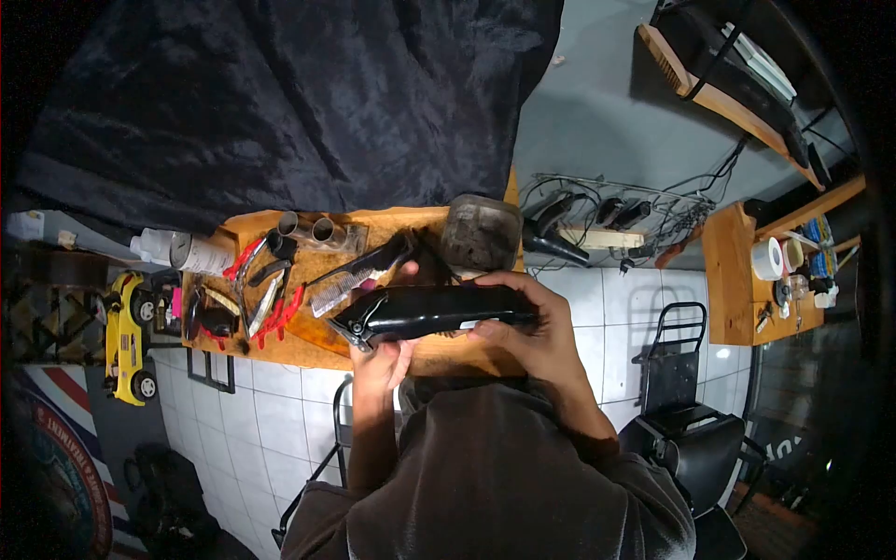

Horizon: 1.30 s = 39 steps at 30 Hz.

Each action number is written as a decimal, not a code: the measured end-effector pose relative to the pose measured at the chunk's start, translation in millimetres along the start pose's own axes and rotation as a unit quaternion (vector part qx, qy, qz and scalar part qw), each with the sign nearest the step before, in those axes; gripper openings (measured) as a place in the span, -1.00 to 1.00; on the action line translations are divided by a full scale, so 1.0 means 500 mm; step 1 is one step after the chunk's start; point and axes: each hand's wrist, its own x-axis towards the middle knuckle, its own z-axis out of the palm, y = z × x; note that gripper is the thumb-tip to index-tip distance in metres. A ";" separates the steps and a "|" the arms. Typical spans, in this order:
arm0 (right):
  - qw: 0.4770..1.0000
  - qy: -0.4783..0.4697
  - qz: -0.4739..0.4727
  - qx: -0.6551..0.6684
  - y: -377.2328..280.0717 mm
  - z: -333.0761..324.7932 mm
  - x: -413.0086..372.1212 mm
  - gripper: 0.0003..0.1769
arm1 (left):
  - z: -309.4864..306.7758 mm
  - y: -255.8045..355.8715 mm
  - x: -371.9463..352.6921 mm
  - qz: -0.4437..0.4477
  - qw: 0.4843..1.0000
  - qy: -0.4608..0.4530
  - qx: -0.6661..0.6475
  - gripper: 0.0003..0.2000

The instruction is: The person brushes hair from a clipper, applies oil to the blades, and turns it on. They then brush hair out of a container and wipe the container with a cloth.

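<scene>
One clipper (434, 313), in both hands over the counter (448, 355), blade end toward 9 o'clock. Around it: one grey comb (341, 291) between 9 and 10, two metal cylinders (326, 231) at 10, one tub (483, 233) at 1. Right hand (541, 329), at 3: fingers clamped on the clipper, thumb nearside. Left hand (383, 362), at 7: partly hidden, fingers clamped around the blade end.

Wooden table (443, 353), dark-smudged. Grey tub (483, 233) on top. Just left of tub: black item, unclear. Further left: pale comb (342, 289), nearer side; two metal cups (289, 224), far side. Beyond these, still leftward from tub: jumbled red tools (280, 322). Farthest from tub: white bottle (199, 255).
</scene>
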 end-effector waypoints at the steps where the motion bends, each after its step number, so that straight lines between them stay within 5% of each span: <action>1: 1.000 0.005 -0.015 0.015 -0.004 0.007 0.002 -0.51 | -0.017 -0.003 -0.004 -0.006 1.000 -0.001 0.011 -0.14; 4: 0.995 -0.015 -0.089 -0.046 -0.010 0.001 0.009 -0.54 | -0.049 -0.001 -0.007 -0.016 1.000 -0.020 0.017 -0.08; 11: 0.982 -0.013 -0.163 -0.092 0.002 0.000 0.010 -0.60 | -0.035 -0.006 -0.016 -0.001 0.998 0.058 -0.004 -0.41; 17: 0.970 -0.024 -0.196 -0.143 0.006 -0.004 0.012 -0.63 | -0.012 -0.006 -0.007 -0.034 0.995 0.023 -0.090 -0.25; 23: 0.979 -0.020 -0.183 -0.085 0.011 -0.004 0.013 -0.67 | -0.046 -0.013 -0.028 -0.022 0.996 0.005 -0.085 -0.28; 24: 0.980 -0.012 -0.179 -0.085 0.010 -0.002 0.014 -0.66 | -0.048 -0.007 -0.035 -0.055 0.997 0.054 -0.031 -0.02; 30: 0.976 -0.006 -0.186 -0.112 0.013 -0.002 0.017 -0.53 | -0.046 -0.008 -0.033 -0.052 0.996 0.064 0.017 0.00; 33: 0.971 -0.008 -0.184 -0.155 0.011 -0.005 0.013 -0.48 | -0.039 -0.005 -0.022 -0.047 0.997 0.007 -0.057 -0.22; 39: 0.986 0.012 -0.098 -0.138 0.012 0.006 0.004 -0.46 | -0.015 0.003 -0.018 0.008 0.998 0.050 0.035 -0.30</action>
